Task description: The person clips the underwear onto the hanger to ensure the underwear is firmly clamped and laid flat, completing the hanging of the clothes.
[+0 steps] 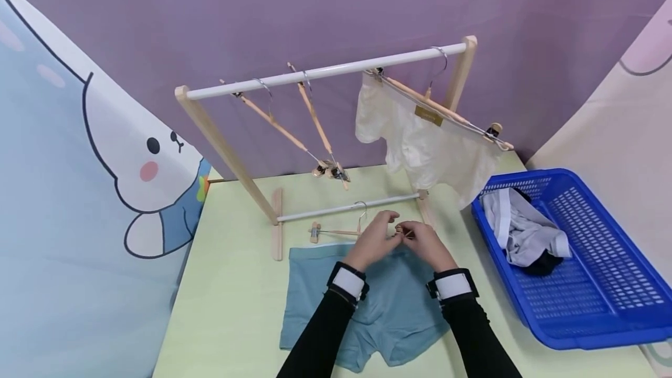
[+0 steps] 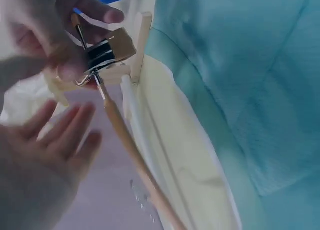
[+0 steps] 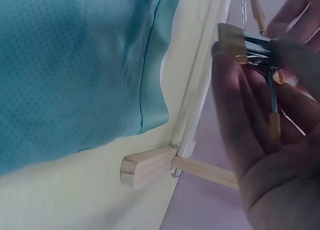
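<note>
A clip hanger with a wooden bar [image 1: 338, 232] lies at the waistband of the teal boxer briefs [image 1: 404, 314], which are spread flat on the table. My right hand [image 1: 425, 244] pinches the clip [image 3: 245, 44] at the hanger's right end, just above the waistband. Close beside that clip is my left hand [image 1: 375, 241], its fingers [image 2: 75, 125] spread and loosely extended; its blurred thumb may touch the clip. The hanger's left clip [image 1: 315, 232] rests past the waistband's left part. My sleeves hide some of the briefs.
A wooden rack with a white top rail [image 1: 331, 69] stands behind. On it hang two bare clip hangers [image 1: 278, 127] and a white garment [image 1: 420, 139]. At right, a blue basket [image 1: 583, 308] holds a grey garment [image 1: 520, 226] and something black. A low rail [image 1: 341, 209] crosses behind the hanger.
</note>
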Tool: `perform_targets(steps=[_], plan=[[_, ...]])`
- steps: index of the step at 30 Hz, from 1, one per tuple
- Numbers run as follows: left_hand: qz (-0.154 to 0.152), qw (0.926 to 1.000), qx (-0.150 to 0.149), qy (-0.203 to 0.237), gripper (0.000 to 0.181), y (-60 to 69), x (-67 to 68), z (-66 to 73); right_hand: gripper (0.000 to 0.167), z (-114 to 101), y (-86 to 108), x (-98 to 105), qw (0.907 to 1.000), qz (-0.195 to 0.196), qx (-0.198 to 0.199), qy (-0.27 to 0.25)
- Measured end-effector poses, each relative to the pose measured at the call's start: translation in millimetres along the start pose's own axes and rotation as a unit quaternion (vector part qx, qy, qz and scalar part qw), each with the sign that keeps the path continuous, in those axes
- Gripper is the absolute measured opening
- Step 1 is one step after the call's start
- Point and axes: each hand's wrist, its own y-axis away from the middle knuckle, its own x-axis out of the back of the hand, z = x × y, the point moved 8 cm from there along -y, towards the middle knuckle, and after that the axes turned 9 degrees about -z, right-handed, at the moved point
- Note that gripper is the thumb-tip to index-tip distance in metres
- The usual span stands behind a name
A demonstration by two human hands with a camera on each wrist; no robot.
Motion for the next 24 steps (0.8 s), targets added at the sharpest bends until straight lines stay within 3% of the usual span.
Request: perform_targets(steps=[3,6,11,18,24], plan=[[-0.091,0.9958,-0.001,-0.008,0.046,-14.3,-11.0,0.5,0.029,0.1,-1.2,0.8,0.9999,0.006,0.007,0.007],[-0.137,0.9897,0.009,-0.041,0.04,-22.8,-16.3,-1.9,0.031,3.9,-1.5,0.9,0.9998,0.018,0.0,-0.003],[-0.129,0.9895,-0.003,-0.065,0.025,-32.2,-13.6,-4.2,0.033,15.5,-1.6,1.3,0.9989,0.032,-0.02,-0.029],[-0.116,0.9931,-0.006,-0.013,0.029,-40.3,-9.9,-22.1,0.06,46.8,5.9,-8.1,0.992,-0.009,-0.122,0.029],[-0.12,0.9917,-0.019,0.042,0.023,-52.5,-11.9,-34.5,0.057,62.6,6.4,-10.5,0.986,0.008,-0.161,0.043]])
